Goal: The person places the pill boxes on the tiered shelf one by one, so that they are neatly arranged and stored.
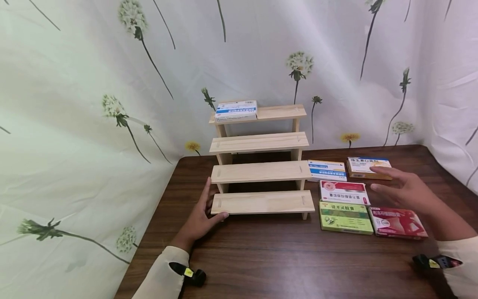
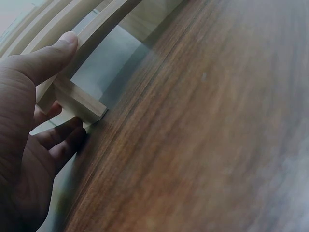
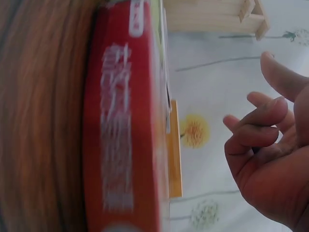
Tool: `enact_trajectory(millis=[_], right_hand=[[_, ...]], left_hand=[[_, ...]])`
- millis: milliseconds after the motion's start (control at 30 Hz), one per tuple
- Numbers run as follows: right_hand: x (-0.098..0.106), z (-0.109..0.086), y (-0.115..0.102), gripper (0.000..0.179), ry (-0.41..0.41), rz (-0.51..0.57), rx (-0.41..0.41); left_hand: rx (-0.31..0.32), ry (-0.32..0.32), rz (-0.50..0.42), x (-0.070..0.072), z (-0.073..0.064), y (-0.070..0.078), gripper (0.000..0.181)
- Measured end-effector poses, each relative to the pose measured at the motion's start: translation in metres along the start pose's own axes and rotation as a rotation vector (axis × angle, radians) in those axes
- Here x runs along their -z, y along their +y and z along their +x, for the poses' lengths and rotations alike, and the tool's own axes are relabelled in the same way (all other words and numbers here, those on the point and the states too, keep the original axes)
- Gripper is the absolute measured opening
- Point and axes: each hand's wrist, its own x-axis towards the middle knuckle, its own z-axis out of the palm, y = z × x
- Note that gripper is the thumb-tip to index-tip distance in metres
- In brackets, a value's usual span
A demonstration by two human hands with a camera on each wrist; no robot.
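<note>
A pale wooden step rack with several tiers stands on the table. My left hand grips the left end of its lowest step. In the left wrist view, the thumb lies along the step's front edge and the other fingers are around the side by the leg. My right hand hovers, with loosely bent fingers and nothing in them, above several medicine boxes. Nearest to it are a white box with a blue edge, a white-and-red box and a red box.
A blue-and-white box lies at the left of the top tier. Another blue-and-white box and a green box lie on the dark wooden table, right of the rack. A flower-patterned curtain hangs close behind.
</note>
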Motion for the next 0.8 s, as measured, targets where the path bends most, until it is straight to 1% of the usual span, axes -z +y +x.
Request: enact_trajectory(millis=[67, 200, 300, 400, 500, 633, 800], right_hand=[[0.003, -0.003, 0.006, 0.081, -0.013, -0.020, -0.001], [0.006, -0.012, 0.020, 0.083, -0.028, -0.024, -0.026], [0.007, -0.018, 0.030, 0.084, -0.029, -0.047, -0.040], [0.008, -0.025, 0.041, 0.079, -0.004, -0.064, -0.031], [0.008, -0.031, 0.050, 0.073, 0.009, -0.044, -0.014], [0.007, -0.037, 0.057, 0.071, -0.002, 0.002, -0.016], [0.006, -0.041, 0.063, 0.070, -0.020, -0.004, -0.014]], left_hand=[[-0.004, 0.001, 0.000, 0.000, 0.000, 0.000, 0.125], [0.002, 0.004, -0.005, 0.000, 0.000, -0.002, 0.125], [0.006, 0.002, 0.001, 0.000, 0.001, -0.002, 0.124], [0.010, 0.003, 0.004, 0.000, 0.001, -0.001, 0.124], [0.004, 0.005, 0.004, 0.000, 0.001, 0.000, 0.124], [-0.005, 0.001, 0.002, 0.000, 0.001, 0.000, 0.123], [-0.004, 0.001, 0.004, 0.000, 0.001, -0.001, 0.125]])
